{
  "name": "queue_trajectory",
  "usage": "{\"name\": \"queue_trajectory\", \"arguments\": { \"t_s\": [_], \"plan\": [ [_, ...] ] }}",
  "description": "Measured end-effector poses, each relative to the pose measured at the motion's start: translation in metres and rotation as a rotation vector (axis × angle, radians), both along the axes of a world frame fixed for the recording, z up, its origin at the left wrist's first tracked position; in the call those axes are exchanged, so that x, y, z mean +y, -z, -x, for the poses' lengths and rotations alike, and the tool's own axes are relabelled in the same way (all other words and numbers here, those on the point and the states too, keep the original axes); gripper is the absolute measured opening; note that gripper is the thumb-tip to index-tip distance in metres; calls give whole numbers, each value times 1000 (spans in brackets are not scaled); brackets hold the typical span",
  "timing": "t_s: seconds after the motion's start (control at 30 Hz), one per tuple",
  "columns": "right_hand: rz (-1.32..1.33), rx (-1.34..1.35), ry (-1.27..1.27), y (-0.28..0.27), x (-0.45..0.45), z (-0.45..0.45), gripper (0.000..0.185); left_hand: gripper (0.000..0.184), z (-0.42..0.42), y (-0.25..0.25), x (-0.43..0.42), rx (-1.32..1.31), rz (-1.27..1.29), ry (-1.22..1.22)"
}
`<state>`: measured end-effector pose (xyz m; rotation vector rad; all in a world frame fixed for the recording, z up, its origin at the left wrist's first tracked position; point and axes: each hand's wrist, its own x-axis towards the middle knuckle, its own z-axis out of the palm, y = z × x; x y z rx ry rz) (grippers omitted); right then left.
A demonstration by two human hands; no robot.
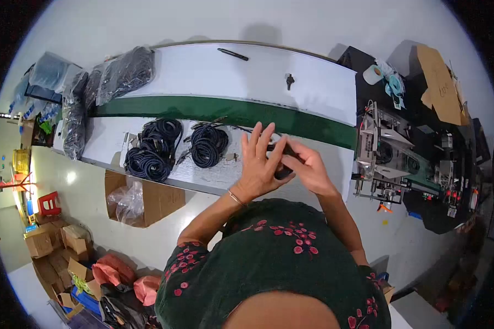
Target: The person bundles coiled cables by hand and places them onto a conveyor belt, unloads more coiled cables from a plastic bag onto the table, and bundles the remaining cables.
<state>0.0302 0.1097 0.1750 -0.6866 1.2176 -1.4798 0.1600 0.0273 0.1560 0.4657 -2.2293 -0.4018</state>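
Note:
Both hands meet over the near side of the white workbench [214, 174]. My left hand [259, 162] has its fingers spread, its palm against a dark coiled cable [282, 172]. Around that cable my right hand [308, 167] is closed, its fingers curled; the cable is largely hidden between the hands. To the left lie coiled dark cables [206, 147] and a larger pile of coiled cables [152, 151].
A green strip [225, 111] runs along the bench. Beyond it lie a black pen [233, 54] and a small black part [290, 81]. Bagged cables [127, 74] lie at left, machinery [387, 148] stands at right, and an open carton [164, 203] sits below.

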Motion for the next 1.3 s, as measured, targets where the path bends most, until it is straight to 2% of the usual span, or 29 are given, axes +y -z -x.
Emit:
{"name": "queue_trajectory", "arguments": {
  "t_s": [0.1,0.13,0.27,0.33,0.37,0.43,0.53,0.6,0.67,0.77,0.87,1.0,1.1,1.17,1.2,1.27,1.3],
  "plan": [
    [74,-10,-75,8,5,8,32,63,13,-3,-9,-31,-23,100],
    [73,-4,-44,11,8,9,32,63,16,2,-9,-26,-23,131],
    [82,173,147,21,12,9,29,66,26,39,-8,-105,-291,158],
    [63,360,212,20,20,18,27,64,36,37,-19,-75,-200,164],
    [58,359,231,24,25,26,27,64,40,39,-29,-79,-201,183],
    [-10,234,290,46,40,41,23,65,48,48,-47,-261,-152,158],
    [-134,106,315,81,67,60,24,66,78,65,-73,-310,-32,137],
    [-374,82,386,105,85,64,23,68,107,77,-83,-400,95,230],
    [-383,-11,456,130,96,61,20,64,133,119,-86,-411,34,368],
    [-399,-36,493,149,106,57,19,63,152,157,-64,-509,121,331],
    [-420,-50,497,155,110,62,18,67,154,158,-41,-519,58,324],
    [-428,-37,485,154,111,65,19,56,133,143,-21,-410,34,277],
    [-484,-39,469,136,102,69,19,50,83,124,-20,-293,-96,221],
    [-524,-10,453,135,101,69,20,45,38,118,-26,-134,-213,63],
    [-522,-9,425,138,100,68,20,43,18,113,-29,-189,-181,-143],
    [-519,-3,477,142,101,67,21,44,-33,113,-38,-180,-325,-382],
    [-519,22,464,145,101,69,20,44,-52,113,-43,-211,-245,-464]
  ]
}}
